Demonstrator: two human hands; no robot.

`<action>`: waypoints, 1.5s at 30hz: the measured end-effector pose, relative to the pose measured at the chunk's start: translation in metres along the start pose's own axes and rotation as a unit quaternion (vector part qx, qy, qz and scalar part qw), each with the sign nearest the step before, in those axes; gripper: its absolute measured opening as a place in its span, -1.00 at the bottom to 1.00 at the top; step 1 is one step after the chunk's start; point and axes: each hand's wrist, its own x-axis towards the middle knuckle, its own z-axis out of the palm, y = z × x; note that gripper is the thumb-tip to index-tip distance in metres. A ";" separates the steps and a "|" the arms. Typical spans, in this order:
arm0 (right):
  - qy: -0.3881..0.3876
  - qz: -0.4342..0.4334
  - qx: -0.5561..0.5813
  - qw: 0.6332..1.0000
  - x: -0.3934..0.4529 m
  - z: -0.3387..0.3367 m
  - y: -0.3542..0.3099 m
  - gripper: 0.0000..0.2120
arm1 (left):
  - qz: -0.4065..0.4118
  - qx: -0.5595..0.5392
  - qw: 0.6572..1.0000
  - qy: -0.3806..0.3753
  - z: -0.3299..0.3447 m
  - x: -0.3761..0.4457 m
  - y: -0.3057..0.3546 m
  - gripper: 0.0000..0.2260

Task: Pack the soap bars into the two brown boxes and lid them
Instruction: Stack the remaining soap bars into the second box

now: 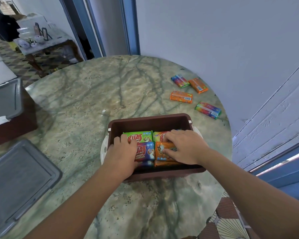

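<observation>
Soap bars in bright printed wrappers point(145, 150) lie flat inside the open brown plastic box point(150, 122) on the round green marble table point(86, 94), long axes running left to right. The left hand point(123, 152) presses loosely spread fingers on the blue bar; the right hand point(183, 146) curls its fingers onto the orange bar point(162, 149). Farther right, four loose wrapped bars point(181, 97) lie scattered. At left sit a grey lid point(16, 178) and a second, lidded brown box point(10, 121).
</observation>
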 end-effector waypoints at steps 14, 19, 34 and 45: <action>0.019 0.012 0.036 0.999 -0.001 0.000 0.000 -0.76 | 0.118 -0.123 0.985 -0.024 0.019 0.013 -0.021 -0.26; 0.049 0.056 0.115 0.991 -0.006 -0.006 -0.006 -0.75 | 0.145 -0.138 0.980 0.006 0.022 0.014 -0.020 -0.42; 0.059 0.263 0.386 0.882 -0.014 -0.004 -0.026 -0.60 | 0.136 -0.128 0.982 0.014 0.016 0.009 -0.016 -0.48; -0.075 0.168 -0.057 0.981 -0.016 -0.013 -0.043 -0.23 | 0.134 -0.132 0.982 0.011 0.012 0.006 -0.016 -0.48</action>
